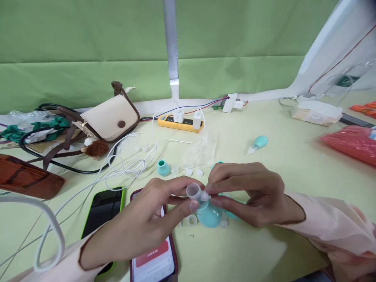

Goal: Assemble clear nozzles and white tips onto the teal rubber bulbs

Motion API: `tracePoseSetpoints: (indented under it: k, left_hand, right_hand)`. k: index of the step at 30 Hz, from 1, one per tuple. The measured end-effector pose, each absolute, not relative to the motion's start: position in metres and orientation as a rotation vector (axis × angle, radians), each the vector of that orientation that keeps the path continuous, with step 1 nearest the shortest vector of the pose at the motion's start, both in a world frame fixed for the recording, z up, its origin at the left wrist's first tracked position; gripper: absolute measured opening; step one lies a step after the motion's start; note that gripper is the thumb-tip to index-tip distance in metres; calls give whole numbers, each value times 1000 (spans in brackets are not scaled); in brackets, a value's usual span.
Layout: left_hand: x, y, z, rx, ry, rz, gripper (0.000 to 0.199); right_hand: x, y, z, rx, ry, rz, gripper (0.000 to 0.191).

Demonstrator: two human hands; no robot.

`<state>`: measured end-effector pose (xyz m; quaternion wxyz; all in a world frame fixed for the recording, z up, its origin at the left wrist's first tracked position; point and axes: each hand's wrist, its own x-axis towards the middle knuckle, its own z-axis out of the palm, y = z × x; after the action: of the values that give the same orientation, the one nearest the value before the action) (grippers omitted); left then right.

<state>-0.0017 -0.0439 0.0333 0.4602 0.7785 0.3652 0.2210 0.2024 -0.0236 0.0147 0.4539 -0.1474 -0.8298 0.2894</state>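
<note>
My left hand [143, 219] is closed, thumb and fingers pinching a clear, cup-shaped plastic piece [194, 190] with its open mouth facing me. The fingertips of my right hand [249, 192] pinch a small clear plastic piece [205, 195] right beside the cup; whether the two are joined I cannot tell. Just below lies a teal rubber bulb [209, 216], partly covered by the pieces and fingers. A translucent ring [192, 220] lies left of that bulb. Beyond my hands are an open teal bulb [163, 167] and several small clear parts [188, 170].
A finished-looking teal bulb with a clear tip [260, 141] lies at the right. Two phones, one red-edged [154, 260] and one green-edged [105, 209], lie under or near my left arm. White cables [129, 160], a cream bag [110, 117] and a yellow power strip [179, 123] are farther back.
</note>
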Motion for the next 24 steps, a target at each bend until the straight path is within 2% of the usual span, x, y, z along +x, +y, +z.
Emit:
tracePoseSetpoints:
  k: [8, 13, 15, 24]
  left_hand:
    - [2, -46, 39, 1905, 996, 504, 14]
    - [1, -45, 29, 1881, 997, 589, 13]
    - [1, -45, 26, 1908, 1010, 608, 13]
    - [-1, -43, 31, 1776, 950, 660, 12]
  right_hand:
    - [201, -12, 3, -282, -1934, 967, 12]
    - [202, -13, 7, -271, -2069, 522, 11]
    - [202, -16, 9, -304, -2132, 458, 9]
    - [203, -12, 5, -508, -2059, 888, 5]
